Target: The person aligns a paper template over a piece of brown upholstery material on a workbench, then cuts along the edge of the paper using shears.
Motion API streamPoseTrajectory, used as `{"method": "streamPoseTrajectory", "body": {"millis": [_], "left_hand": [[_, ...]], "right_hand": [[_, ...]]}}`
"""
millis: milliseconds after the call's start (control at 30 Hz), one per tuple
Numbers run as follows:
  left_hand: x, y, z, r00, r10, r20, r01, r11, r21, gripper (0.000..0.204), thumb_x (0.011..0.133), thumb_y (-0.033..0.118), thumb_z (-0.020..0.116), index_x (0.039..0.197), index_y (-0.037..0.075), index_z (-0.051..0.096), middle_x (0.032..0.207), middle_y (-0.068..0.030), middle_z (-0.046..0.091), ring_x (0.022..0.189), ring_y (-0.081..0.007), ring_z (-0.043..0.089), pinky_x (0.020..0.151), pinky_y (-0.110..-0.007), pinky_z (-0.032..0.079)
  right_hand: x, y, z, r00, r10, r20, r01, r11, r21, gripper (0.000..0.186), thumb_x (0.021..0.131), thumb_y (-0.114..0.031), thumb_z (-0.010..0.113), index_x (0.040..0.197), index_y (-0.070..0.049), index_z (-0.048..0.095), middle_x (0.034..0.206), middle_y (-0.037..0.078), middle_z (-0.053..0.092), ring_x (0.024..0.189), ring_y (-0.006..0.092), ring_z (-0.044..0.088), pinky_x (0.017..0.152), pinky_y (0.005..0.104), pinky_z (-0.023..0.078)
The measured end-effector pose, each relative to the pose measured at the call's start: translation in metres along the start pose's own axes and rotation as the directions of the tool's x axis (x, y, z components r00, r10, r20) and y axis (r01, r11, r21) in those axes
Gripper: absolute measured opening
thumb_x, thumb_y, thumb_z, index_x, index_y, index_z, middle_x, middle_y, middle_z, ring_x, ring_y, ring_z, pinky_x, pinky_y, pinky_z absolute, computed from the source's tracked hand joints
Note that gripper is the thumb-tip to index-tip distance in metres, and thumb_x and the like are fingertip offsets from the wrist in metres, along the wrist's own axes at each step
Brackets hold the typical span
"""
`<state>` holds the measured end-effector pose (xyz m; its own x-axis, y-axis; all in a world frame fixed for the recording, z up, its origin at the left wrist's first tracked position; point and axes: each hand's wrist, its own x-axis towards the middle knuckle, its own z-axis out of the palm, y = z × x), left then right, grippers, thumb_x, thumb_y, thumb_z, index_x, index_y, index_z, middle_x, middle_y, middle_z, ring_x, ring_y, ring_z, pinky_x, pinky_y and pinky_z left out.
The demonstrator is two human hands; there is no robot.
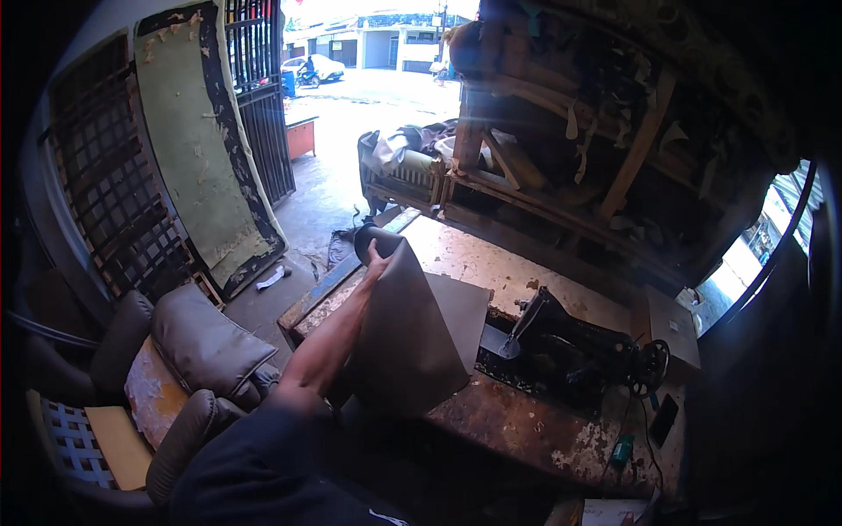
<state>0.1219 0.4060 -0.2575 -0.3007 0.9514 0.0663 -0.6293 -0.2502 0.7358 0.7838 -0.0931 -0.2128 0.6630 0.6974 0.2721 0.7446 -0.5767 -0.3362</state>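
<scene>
My left hand (378, 259) reaches forward, its fingers closed on the upper edge of a grey-brown upholstery sheet (405, 337), which looks like leather or vinyl. The sheet stands up in a bent fold, and its lower corner hangs over the near edge of the worktable (500, 421). A flatter part of the sheet lies behind, beside the black sewing machine (570, 337). That machine has its handwheel (650, 368) at the right. My right hand does not show.
A dark phone (664, 421) and green thread spool (623, 451) lie on the table's right. At left are a brown cushion (206, 337) and an armchair frame (74, 443). A padded panel (197, 149) leans behind them. A wooden sofa frame (561, 175) stands beyond the table.
</scene>
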Motion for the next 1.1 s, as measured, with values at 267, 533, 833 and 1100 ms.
{"method": "streamPoseTrajectory", "body": {"millis": [267, 533, 833, 1100], "left_hand": [[0.000, -0.007, 0.017, 0.836, 0.331, -0.439, 0.489, -0.083, 0.868, 0.078, 0.081, 0.055, 0.077, 0.144, 0.017, 0.049, 0.138, -0.0229, 0.056, 0.128, -0.0403, 0.054, 0.104, -0.049, 0.047], [0.002, 0.005, 0.009, 0.970, 0.242, -0.023, 0.051, -0.110, 0.993, 0.036, 0.097, 0.042, 0.061, 0.110, 0.010, 0.070, 0.104, -0.0235, 0.071, 0.099, -0.0431, 0.068, 0.088, -0.053, 0.052], [-0.011, 0.204, 0.093, 0.931, -0.020, 0.363, -0.239, 0.720, 0.652, 0.025, 0.107, 0.033, 0.054, 0.105, 0.010, 0.063, 0.075, 0.0010, 0.061, 0.061, -0.0061, 0.059, 0.050, -0.023, 0.048], [-0.043, 0.331, 0.145, 0.893, 0.163, 0.418, -0.419, 0.638, 0.646, 0.042, 0.107, 0.036, 0.054, 0.131, 0.001, 0.060, 0.108, -0.0026, 0.068, 0.098, -0.0092, 0.063, 0.089, -0.026, 0.052]], "right_hand": [[-0.002, 0.072, 0.027, 0.992, 0.125, -0.002, -0.124, 0.986, 0.116, 0.038, 0.101, -0.032, 0.059, 0.121, 0.000, 0.068, 0.102, 0.017, 0.073, 0.091, 0.0349, 0.069, 0.076, 0.0443, 0.053], [-0.011, 0.041, 0.114, 0.950, 0.259, 0.176, -0.224, 0.955, -0.194, 0.077, 0.093, -0.059, 0.064, 0.145, -0.005, 0.051, 0.143, 0.026, 0.051, 0.127, 0.0444, 0.051, 0.099, 0.0549, 0.048], [-0.011, 0.088, 0.120, 0.964, 0.239, 0.118, -0.221, 0.964, -0.145, 0.062, 0.097, -0.049, 0.063, 0.146, -0.014, 0.051, 0.136, 0.025, 0.055, 0.125, 0.0426, 0.052, 0.098, 0.0527, 0.048], [-0.022, -0.070, 0.069, 0.951, 0.052, -0.305, -0.048, 0.999, 0.021, 0.040, 0.098, -0.037, 0.065, 0.122, -0.005, 0.070, 0.119, 0.023, 0.067, 0.109, 0.0404, 0.063, 0.092, 0.0473, 0.052]]}}
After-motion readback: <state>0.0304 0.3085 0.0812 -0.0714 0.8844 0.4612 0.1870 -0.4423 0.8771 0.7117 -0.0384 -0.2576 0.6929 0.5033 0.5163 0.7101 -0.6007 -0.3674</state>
